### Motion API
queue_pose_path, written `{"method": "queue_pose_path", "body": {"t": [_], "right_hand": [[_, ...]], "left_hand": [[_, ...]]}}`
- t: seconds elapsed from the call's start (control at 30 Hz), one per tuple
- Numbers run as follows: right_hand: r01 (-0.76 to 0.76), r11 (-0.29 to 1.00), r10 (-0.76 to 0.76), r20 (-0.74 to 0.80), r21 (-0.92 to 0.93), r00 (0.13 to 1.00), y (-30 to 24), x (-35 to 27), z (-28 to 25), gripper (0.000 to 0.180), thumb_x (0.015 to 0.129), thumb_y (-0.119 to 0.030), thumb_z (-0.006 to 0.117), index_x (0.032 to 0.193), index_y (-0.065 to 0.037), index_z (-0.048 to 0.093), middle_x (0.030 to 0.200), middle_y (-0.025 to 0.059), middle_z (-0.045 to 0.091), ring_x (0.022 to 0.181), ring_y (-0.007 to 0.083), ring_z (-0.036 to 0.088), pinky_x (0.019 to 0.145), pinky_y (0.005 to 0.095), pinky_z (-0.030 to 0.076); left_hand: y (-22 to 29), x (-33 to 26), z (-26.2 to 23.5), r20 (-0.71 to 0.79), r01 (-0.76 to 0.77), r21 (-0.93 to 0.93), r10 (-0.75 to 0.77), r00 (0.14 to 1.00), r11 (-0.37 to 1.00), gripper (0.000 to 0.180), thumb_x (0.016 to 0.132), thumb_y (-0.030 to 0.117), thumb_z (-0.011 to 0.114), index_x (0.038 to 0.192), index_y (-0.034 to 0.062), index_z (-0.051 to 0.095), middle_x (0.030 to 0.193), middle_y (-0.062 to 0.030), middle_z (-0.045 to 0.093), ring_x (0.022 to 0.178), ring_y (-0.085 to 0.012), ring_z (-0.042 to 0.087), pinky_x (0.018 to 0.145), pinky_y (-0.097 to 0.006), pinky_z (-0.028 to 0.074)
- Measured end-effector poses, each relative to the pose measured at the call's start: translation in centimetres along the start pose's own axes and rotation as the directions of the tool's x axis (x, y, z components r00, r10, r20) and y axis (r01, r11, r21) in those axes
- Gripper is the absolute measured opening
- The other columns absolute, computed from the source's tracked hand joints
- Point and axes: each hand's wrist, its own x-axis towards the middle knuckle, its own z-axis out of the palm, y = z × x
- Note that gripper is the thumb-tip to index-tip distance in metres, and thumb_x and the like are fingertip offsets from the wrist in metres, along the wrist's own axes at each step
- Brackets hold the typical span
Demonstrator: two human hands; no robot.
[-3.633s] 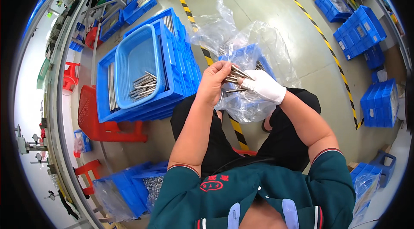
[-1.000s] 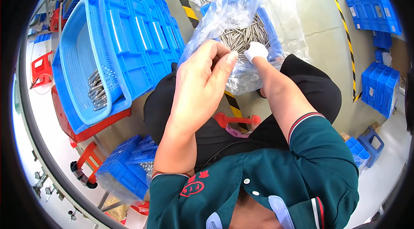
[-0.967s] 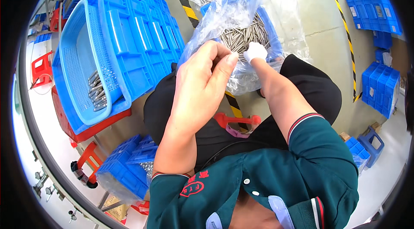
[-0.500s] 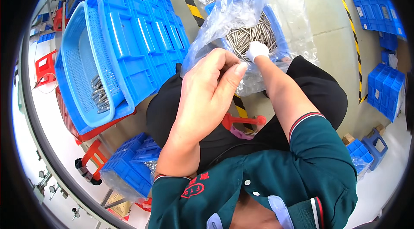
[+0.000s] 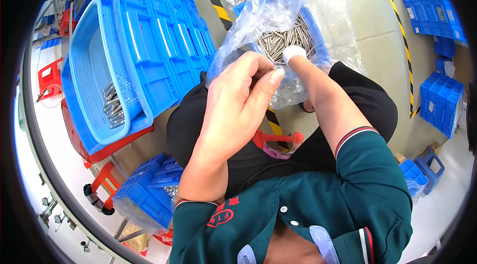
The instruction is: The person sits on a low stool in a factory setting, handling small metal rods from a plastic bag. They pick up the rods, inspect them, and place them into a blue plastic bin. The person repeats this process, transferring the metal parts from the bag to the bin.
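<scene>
My left hand (image 5: 238,97) is bare and held up in front of the bin, its fingers curled in and the thumb pressed to them. Whatever lies inside that closed hand is hidden. My right hand (image 5: 294,52), in a white glove, reaches into the blue bin (image 5: 318,33) at the near side of a heap of slim metal pins (image 5: 283,40). Its fingers are out of sight beyond the glove's back. Clear plastic sheeting (image 5: 248,25) lines the bin and hangs over its left side.
To the left, a light-blue basket (image 5: 89,95) with several metal pins (image 5: 114,105) sits beside stacked blue crates (image 5: 149,45). A red stool part (image 5: 278,138) shows between my legs. More blue crates (image 5: 439,100) stand at the right, past yellow-black floor tape (image 5: 405,40).
My right hand has shifted slightly at the heap, and less of its glove shows. My left hand keeps its closed shape. The whole view has moved a little.
</scene>
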Motion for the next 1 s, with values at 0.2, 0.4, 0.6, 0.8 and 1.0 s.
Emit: {"method": "queue_pose_path", "body": {"t": [0.2, 0.4, 0.6, 0.8, 1.0], "right_hand": [[-0.109, 0.927, 0.185, 0.185, -0.358, 0.965, -1.1, 0.0, -0.7, 0.024, 0.077, -0.021, 0.063, 0.098, -0.018, 0.074, 0.094, -0.0007, 0.071, 0.081, 0.0145, 0.068, 0.054, 0.0356, 0.052], [0.002, 0.949, 0.064, 0.199, -0.315, 0.978, 1.6, 1.8, 2.4, 0.027, 0.083, -0.024, 0.059, 0.106, -0.017, 0.071, 0.109, 0.0026, 0.068, 0.098, 0.0182, 0.065, 0.072, 0.0370, 0.052], [0.027, 0.961, 0.031, 0.207, -0.275, 0.978, 2.3, 0.3, -0.6, 0.029, 0.086, -0.023, 0.056, 0.110, -0.015, 0.069, 0.115, 0.0064, 0.066, 0.108, 0.0227, 0.062, 0.085, 0.0370, 0.049], [0.076, 0.996, -0.065, 0.181, -0.053, 0.981, 4.4, -2.3, -8.5, 0.042, 0.082, -0.041, 0.056, 0.105, -0.008, 0.069, 0.104, 0.0129, 0.068, 0.094, 0.0293, 0.065, 0.082, 0.0390, 0.049], [0.285, 0.812, -0.338, 0.013, 0.510, 0.941, 3.5, -8.5, -18.3, 0.028, 0.083, -0.031, 0.058, 0.084, -0.006, 0.069, 0.066, 0.0061, 0.062, 0.056, 0.0183, 0.056, 0.054, 0.0324, 0.043]], "left_hand": [[-0.1, -0.3, 0.1, -0.064, 0.055, -0.094, -0.061, 0.996, 0.994, 0.015, 0.090, 0.011, 0.060, 0.088, -0.0024, 0.055, 0.071, -0.0084, 0.055, 0.060, -0.0147, 0.051, 0.056, -0.028, 0.041], [0.2, -0.3, 0.1, -0.050, 0.031, -0.083, -0.035, 0.998, 0.996, 0.015, 0.092, 0.011, 0.059, 0.090, -0.0026, 0.055, 0.072, -0.0051, 0.054, 0.060, -0.0102, 0.051, 0.055, -0.024, 0.041], [0.2, -0.3, -0.4, -0.084, -0.011, -0.009, 0.010, 0.996, 1.000, 0.018, 0.094, 0.016, 0.057, 0.091, -0.0020, 0.057, 0.075, -0.0014, 0.056, 0.070, -0.0062, 0.051, 0.063, -0.023, 0.043], [0.4, -0.3, -0.5, -0.118, -0.019, -0.122, 0.005, 0.993, 0.992, 0.022, 0.094, 0.021, 0.056, 0.093, -0.0001, 0.058, 0.077, -0.0014, 0.058, 0.071, -0.0067, 0.051, 0.066, -0.022, 0.041], [-0.1, 0.4, -1.1, -0.215, -0.070, -0.287, 0.007, 0.976, 0.955, 0.021, 0.093, 0.026, 0.057, 0.091, 0.0053, 0.059, 0.072, 0.0007, 0.059, 0.066, -0.0048, 0.048, 0.060, -0.020, 0.037]]}}
